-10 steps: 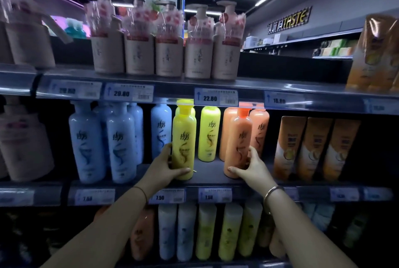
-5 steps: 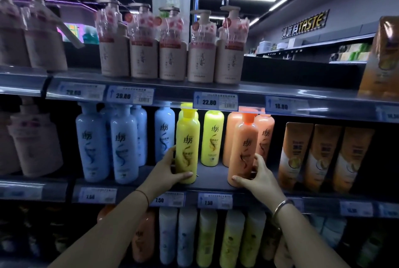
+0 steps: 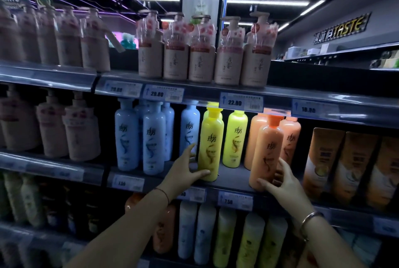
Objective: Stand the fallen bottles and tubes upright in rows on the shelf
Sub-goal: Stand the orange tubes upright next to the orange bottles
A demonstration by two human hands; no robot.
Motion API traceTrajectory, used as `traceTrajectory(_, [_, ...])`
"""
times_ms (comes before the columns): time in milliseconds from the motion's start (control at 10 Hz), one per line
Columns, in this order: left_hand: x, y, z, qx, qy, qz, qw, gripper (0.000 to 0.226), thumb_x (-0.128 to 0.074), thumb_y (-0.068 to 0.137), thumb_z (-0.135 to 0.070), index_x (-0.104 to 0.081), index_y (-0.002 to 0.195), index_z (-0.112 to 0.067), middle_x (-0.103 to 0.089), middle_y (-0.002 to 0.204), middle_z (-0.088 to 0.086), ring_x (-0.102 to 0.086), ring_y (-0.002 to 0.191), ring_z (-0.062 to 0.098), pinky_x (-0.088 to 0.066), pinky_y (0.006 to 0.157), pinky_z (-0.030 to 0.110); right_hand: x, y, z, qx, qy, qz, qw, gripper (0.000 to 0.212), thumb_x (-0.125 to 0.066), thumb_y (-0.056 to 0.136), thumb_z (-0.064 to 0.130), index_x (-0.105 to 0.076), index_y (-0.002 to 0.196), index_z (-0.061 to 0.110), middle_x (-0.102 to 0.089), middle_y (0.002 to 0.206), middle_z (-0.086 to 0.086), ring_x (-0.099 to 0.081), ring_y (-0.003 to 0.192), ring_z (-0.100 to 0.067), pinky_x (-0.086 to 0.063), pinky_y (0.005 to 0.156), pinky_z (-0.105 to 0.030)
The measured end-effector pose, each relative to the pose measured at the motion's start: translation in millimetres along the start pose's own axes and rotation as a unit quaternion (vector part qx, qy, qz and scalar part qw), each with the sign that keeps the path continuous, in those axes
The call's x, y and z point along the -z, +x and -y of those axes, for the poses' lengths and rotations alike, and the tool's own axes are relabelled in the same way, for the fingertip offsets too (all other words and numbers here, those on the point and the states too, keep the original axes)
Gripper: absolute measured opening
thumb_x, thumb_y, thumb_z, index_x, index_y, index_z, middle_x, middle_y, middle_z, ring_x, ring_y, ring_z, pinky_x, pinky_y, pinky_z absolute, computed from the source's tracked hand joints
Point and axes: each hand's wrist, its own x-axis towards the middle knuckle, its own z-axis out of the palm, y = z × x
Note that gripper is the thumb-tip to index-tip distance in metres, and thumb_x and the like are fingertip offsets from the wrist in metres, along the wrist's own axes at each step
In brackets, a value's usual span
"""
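On the middle shelf [image 3: 233,179] a yellow bottle [image 3: 210,144] stands upright at the front edge. My left hand [image 3: 183,171] grips its lower part, thumb across the front and fingers behind. An orange bottle [image 3: 266,153] stands upright to the right, also at the front. My right hand [image 3: 282,183] holds its base from the right side, thumb in front. Behind them stand a second yellow bottle [image 3: 235,138] and two more orange bottles [image 3: 290,136]. Several blue bottles [image 3: 151,140] stand in rows to the left.
Beige pump bottles [image 3: 201,56] line the top shelf. Orange tubes [image 3: 323,159] stand to the right of the orange bottles. Tubes of white, yellow and orange [image 3: 224,239] fill the shelf below. Price tags [image 3: 240,102] run along the shelf edges.
The view has shifted, so the shelf sits lower and further right in frame. Both hands stay on the same two bottles, which remain upright at the shelf front.
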Motion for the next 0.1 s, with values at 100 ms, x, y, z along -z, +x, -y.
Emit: traceTrajectory(100, [10.5, -13.4, -0.2, -0.008, -0.012, -0.01, 1.0, 0.094, -0.078, 0.076, -0.031, -0.018, 0.149, -0.027, -0.042, 0.142, 0.003, -0.044, 0.13, 0.018, -0.043, 0.106, 0.038, -1.6, -5.5, 0.7, 0.01, -0.007, -0.037, 0.999, 0.081, -0.075, 0.082, 0.025, -0.028, 0.148, 0.025, -0.052, 0.14, -0.007, -0.052, 0.123, -0.021, -0.042, 0.1, -0.034])
